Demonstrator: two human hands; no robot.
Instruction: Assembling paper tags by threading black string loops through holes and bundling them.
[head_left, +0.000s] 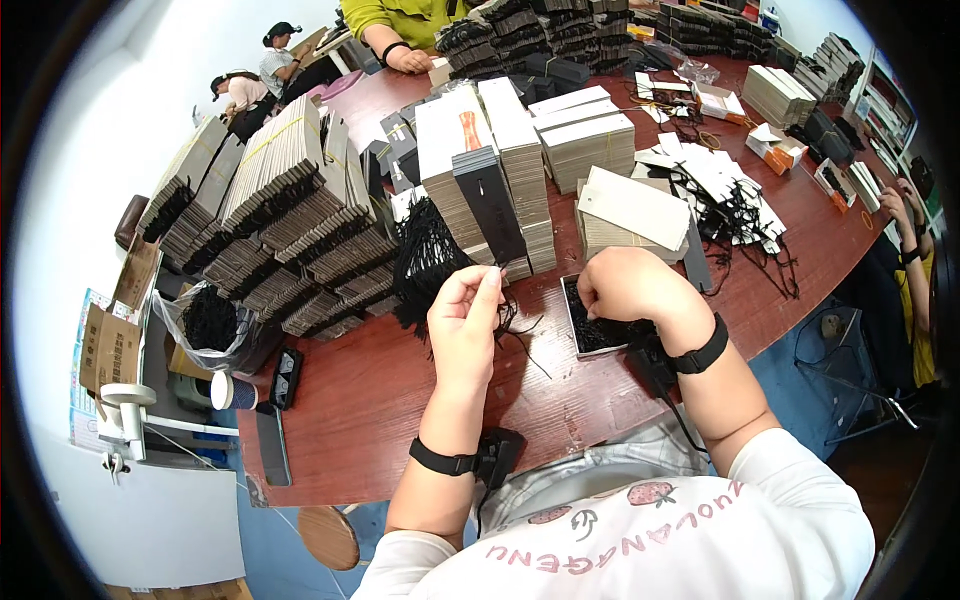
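My left hand (pixel 462 318) is closed in a pinch, thumb against forefinger, at the lower end of a black hang tag (pixel 488 205). Thin black cord (pixel 528 350) trails from beside these fingers onto the table. The tag leans against tall stacks of pale cards (pixel 450 160). My right hand (pixel 630 285) bends down into a small white box (pixel 602 352) of tiny black pieces (pixel 590 325). Its fingers are curled, and their tips are partly hidden, so what they hold cannot be made out. A bunch of black cords (pixel 428 250) hangs left of the card stacks.
Big bundles of corded tags (pixel 275 170) rise at the left. White tags with tangled black cords (pixel 730 195) lie at the right, near small orange-and-white boxes (pixel 775 148). A phone (pixel 272 445) and paper cup (pixel 232 390) are at the left edge. Other people sit around.
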